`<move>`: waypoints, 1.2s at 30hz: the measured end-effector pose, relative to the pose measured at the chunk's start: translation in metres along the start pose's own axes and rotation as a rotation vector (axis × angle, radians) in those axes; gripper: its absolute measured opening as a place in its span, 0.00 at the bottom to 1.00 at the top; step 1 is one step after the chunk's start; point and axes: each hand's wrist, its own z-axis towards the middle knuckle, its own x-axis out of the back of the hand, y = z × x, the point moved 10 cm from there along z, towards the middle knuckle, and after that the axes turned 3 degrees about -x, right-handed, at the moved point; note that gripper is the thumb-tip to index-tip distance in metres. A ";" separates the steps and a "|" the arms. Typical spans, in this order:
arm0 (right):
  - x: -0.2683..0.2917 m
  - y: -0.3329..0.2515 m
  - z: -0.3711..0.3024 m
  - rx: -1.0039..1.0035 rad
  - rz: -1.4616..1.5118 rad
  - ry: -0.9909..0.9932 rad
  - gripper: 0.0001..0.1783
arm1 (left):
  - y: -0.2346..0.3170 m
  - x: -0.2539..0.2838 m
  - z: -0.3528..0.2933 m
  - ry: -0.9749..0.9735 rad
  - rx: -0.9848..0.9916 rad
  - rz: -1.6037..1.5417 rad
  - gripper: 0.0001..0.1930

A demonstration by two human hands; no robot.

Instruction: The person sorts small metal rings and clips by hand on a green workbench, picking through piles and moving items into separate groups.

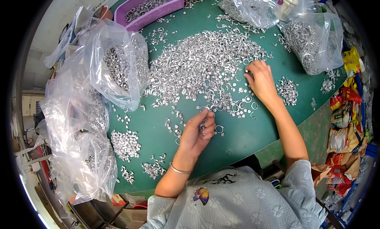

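Note:
A wide heap of small silvery metal rings (198,63) covers the middle of the green table (245,138). My left hand (197,131), with a bangle (180,170) on its wrist, is closed around several silvery rings at the heap's near edge. Some of them show between the curled fingers. At the right edge of the heap, my right hand (259,79) has its fingers bent down and the thumb near the fingertips. Whatever lies under those fingertips is too small and hidden to name. Loose rings (241,106) and tiny pieces lie scattered between the two hands.
Clear bags of metal pieces stand at the left (116,67) and back right (310,41). A purple bin (150,9) with more pieces sits at the back left. Small sorted piles lie near left (126,145) and right (287,90). Colourful packages (344,134) lie beyond the table's right edge.

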 end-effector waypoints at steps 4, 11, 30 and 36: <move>0.004 0.011 -0.003 -0.034 0.159 -0.037 0.05 | 0.002 0.000 -0.002 -0.010 -0.003 -0.010 0.09; -0.027 0.034 -0.020 -0.685 1.289 -0.288 0.06 | 0.001 0.006 -0.003 0.023 -0.003 -0.035 0.09; 0.000 -0.001 0.001 0.016 0.108 -0.141 0.09 | -0.002 0.008 -0.003 0.051 -0.013 -0.034 0.09; -0.005 0.004 -0.002 0.063 0.125 -0.166 0.08 | -0.002 0.010 -0.003 0.058 -0.026 -0.037 0.09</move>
